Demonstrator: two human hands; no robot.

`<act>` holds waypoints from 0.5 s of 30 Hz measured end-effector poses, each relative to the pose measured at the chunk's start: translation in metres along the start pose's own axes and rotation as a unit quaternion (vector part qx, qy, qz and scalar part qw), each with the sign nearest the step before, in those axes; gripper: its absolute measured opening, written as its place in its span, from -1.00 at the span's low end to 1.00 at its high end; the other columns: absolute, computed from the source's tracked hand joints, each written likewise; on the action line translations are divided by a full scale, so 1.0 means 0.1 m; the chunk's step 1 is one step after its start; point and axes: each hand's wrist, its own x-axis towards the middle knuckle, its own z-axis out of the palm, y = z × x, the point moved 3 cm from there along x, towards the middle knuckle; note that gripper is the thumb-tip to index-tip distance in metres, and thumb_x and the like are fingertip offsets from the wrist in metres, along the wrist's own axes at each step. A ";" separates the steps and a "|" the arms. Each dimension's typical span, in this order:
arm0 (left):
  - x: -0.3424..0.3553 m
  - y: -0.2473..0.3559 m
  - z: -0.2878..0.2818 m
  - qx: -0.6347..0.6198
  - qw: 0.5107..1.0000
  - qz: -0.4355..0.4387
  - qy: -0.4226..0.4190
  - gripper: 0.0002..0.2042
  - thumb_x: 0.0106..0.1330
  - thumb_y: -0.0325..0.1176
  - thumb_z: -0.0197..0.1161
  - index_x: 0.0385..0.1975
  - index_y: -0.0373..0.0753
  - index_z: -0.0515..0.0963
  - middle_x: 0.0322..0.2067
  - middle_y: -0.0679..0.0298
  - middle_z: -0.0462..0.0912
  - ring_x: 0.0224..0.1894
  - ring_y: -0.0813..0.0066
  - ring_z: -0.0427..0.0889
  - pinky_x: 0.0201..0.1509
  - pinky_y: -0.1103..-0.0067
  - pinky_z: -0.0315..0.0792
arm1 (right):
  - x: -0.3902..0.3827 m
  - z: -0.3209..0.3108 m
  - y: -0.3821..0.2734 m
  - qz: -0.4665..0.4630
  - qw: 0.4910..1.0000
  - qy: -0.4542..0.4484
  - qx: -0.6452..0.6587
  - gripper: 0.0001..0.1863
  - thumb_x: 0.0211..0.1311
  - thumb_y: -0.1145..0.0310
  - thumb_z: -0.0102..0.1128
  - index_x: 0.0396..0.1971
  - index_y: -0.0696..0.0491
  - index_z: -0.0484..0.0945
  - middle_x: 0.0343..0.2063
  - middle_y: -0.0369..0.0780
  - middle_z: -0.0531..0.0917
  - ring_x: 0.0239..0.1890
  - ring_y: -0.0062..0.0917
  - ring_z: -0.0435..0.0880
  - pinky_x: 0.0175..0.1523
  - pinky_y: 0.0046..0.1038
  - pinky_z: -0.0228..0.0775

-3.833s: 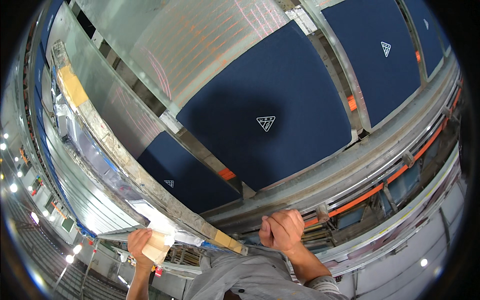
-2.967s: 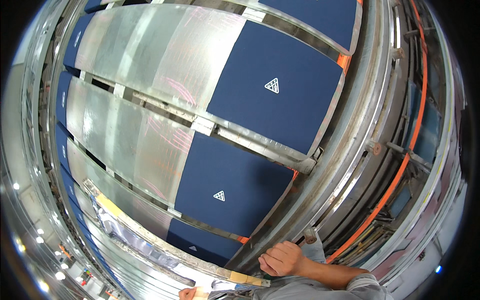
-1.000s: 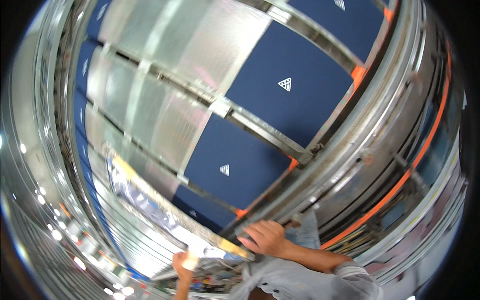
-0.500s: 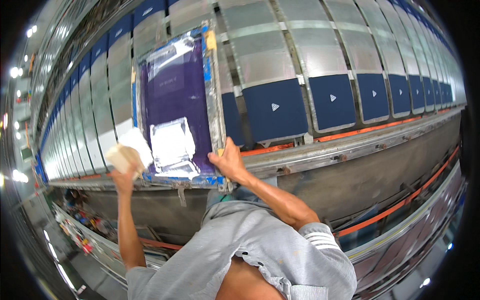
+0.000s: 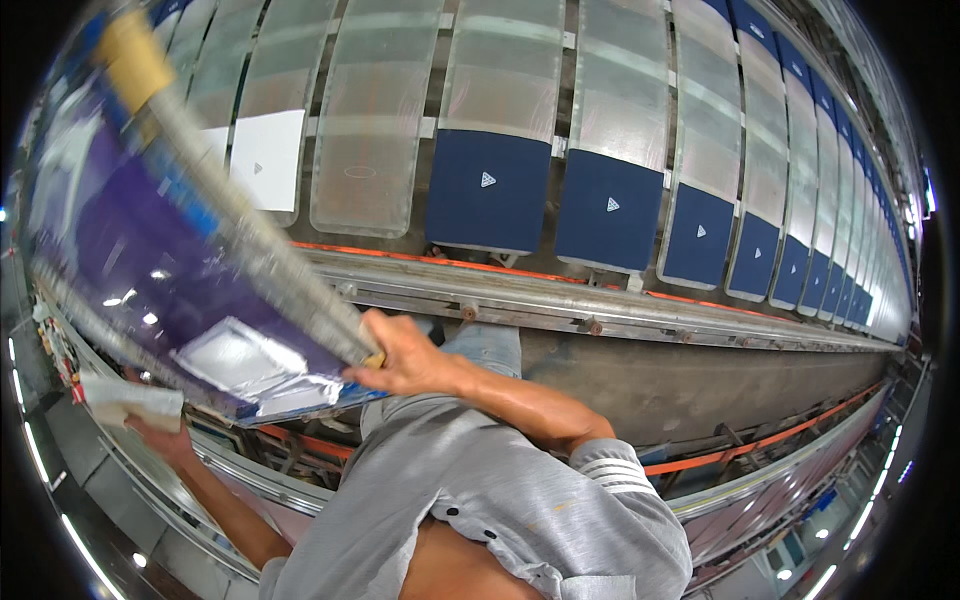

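A screen-printing frame (image 5: 262, 245) with purple mesh (image 5: 150, 235) hangs tilted at my left. Blue and tan tape patches its edges, and a bright whitish rectangle (image 5: 240, 355) shows on the mesh near my body. My right hand (image 5: 405, 355) is closed round the frame's near right corner. Beyond the frame's lower left side, my left hand (image 5: 160, 435) grips a pale, flat squeegee (image 5: 135, 398). The squeegee is smeared by motion, and its detail cannot be made out.
A row of long greyish plates (image 5: 370, 120) runs across the table. Navy fabric pieces (image 5: 490, 190) with small white triangular marks lie on several plates; a white piece (image 5: 268, 160) lies farther left. A metal rail (image 5: 560, 315) and an orange strip (image 5: 400, 260) edge the table.
The frame has come up off the plates and swung left, tilting, with my right hand still on its corner. My left hand has moved left and nearer my body with the squeegee. My view has shifted.
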 end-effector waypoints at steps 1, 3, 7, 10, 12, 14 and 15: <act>-0.24 0.12 0.04 -0.030 0.998 -0.009 0.052 -0.23 0.57 0.25 -0.12 0.58 -0.18 0.05 0.54 0.23 0.22 0.51 0.24 0.27 0.60 0.31 0.12 | -0.04 0.13 0.03 -0.054 0.998 -0.019 0.003 -0.50 0.06 0.32 0.58 -0.17 0.15 0.40 -0.39 -0.06 0.63 -0.28 -0.23 0.74 -0.24 -0.19 0.54; -0.57 0.31 -0.03 -0.012 0.987 -0.006 0.163 -0.21 0.55 0.30 -0.15 0.60 -0.11 0.00 0.56 0.23 0.18 0.54 0.25 0.24 0.59 0.31 0.15 | -0.06 0.28 -0.14 -0.026 0.986 -0.109 0.126 -0.42 0.08 0.35 0.53 0.05 0.22 0.44 -0.23 -0.03 0.68 -0.13 -0.26 0.71 -0.08 -0.22 0.53; -0.99 0.51 -0.11 0.054 0.975 0.036 0.211 -0.17 0.52 0.31 -0.08 0.59 -0.16 0.03 0.56 0.14 0.16 0.52 0.14 0.25 0.55 0.24 0.24 | -0.24 0.74 0.13 0.019 0.937 -0.221 0.271 -0.30 0.14 0.44 0.45 0.29 0.23 0.40 -0.12 -0.06 0.73 -0.13 -0.42 0.67 -0.02 -0.31 0.51; -1.35 0.61 -0.90 0.103 0.988 0.021 0.117 -0.18 0.56 0.28 -0.12 0.58 -0.24 0.03 0.56 0.15 0.16 0.51 0.16 0.26 0.55 0.28 0.25 | -0.48 0.80 0.08 0.108 0.891 -0.292 0.330 -0.30 0.16 0.49 0.41 0.32 0.21 0.37 -0.15 -0.09 0.74 -0.17 -0.49 0.62 -0.03 -0.31 0.50; -1.54 0.67 -1.06 0.084 0.984 -0.010 0.158 -0.02 0.41 0.37 0.05 0.60 -0.20 -0.08 0.57 0.14 0.11 0.59 0.20 0.09 0.65 0.26 0.00 | -0.54 0.75 0.02 0.107 0.896 -0.301 0.308 -0.35 0.16 0.46 0.41 0.26 0.21 0.40 -0.21 -0.05 0.73 -0.22 -0.40 0.63 -0.07 -0.28 0.49; -1.73 0.67 -1.07 0.122 0.979 -0.007 0.166 -0.03 0.43 0.40 -0.02 0.60 -0.24 -0.06 0.58 0.16 0.09 0.58 0.19 0.08 0.64 0.27 0.00 | -0.58 0.69 -0.01 0.097 0.899 -0.312 0.291 -0.38 0.15 0.43 0.42 0.22 0.20 0.42 -0.22 -0.02 0.72 -0.24 -0.36 0.64 -0.08 -0.26 0.48; -1.81 0.63 -0.58 0.113 0.976 -0.012 0.188 -0.04 0.46 0.41 -0.08 0.59 -0.27 -0.02 0.59 0.16 0.07 0.58 0.17 0.08 0.64 0.28 -0.01 | -0.61 0.64 -0.04 0.119 0.898 -0.317 0.282 -0.40 0.15 0.38 0.43 0.18 0.19 0.43 -0.23 0.02 0.71 -0.23 -0.26 0.67 -0.08 -0.23 0.48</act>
